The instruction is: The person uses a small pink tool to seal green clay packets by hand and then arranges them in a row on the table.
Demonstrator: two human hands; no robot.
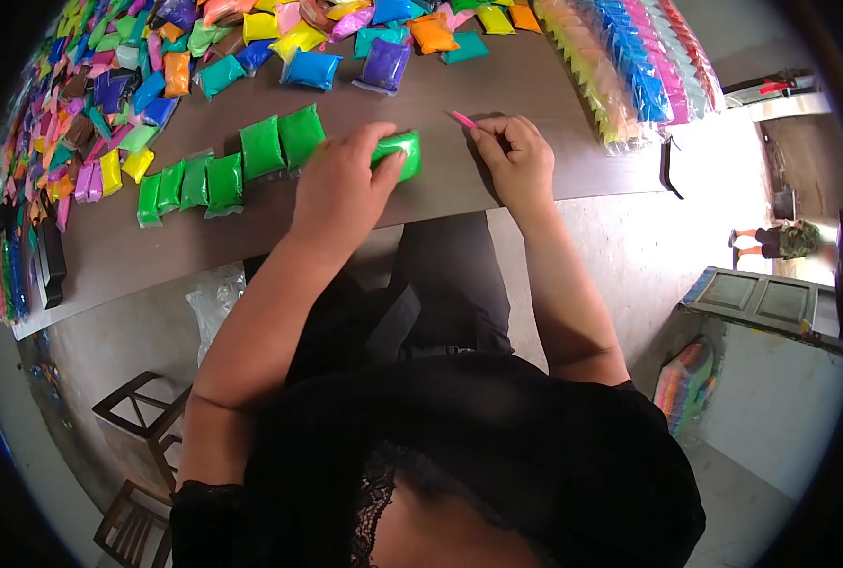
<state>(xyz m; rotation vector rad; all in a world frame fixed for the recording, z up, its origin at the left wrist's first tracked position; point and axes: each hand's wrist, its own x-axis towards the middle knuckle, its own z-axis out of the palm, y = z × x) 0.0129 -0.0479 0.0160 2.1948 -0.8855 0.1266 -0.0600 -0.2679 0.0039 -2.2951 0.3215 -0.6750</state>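
Observation:
My left hand (341,185) is closed on a small green plastic packet (404,159), gripping it between thumb and fingers just over the table. To its left, several similar green packets (224,183) lie side by side in a row, the last one partly behind my fingers. My right hand (518,161) pinches a thin pink stick (462,119) with a pointed tip that sticks out toward the left. Most of the stick is hidden inside the fingers.
A big heap of many-coloured packets (109,92) covers the table's far left and back. Strips of joined packets (644,76) lie at the back right. The brown table (440,189) ends near my lap. Wooden chairs (142,402) stand lower left; a person (786,239) is far right.

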